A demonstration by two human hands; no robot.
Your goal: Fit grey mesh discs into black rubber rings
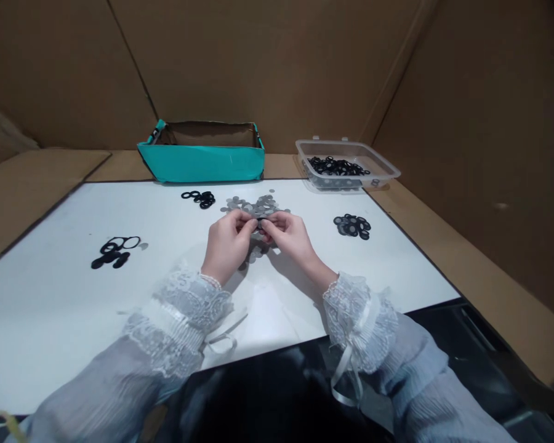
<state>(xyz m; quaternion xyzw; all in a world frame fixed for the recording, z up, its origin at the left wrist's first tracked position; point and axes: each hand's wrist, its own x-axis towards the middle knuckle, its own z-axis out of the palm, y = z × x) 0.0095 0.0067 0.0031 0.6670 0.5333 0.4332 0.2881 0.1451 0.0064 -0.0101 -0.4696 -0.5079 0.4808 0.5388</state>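
My left hand (228, 242) and my right hand (292, 239) meet over the middle of the white board. Between their fingertips they pinch a small black ring (260, 223), mostly covered by the thumbs. Whether a grey disc sits inside it I cannot tell. Beneath and behind my fingers spreads a loose heap of grey discs (273, 203). Left of the heap lies a small group of black rings (205, 200). To the right is a pile of black rings with grey centres (352, 226).
A teal open box (203, 163) stands at the back left. At the back right, a clear plastic container (383, 166) holds many black rings with grey centres. Larger black rings and black discs (115, 252) lie at the left. Cardboard walls (277, 67) enclose the work surface (41, 320).
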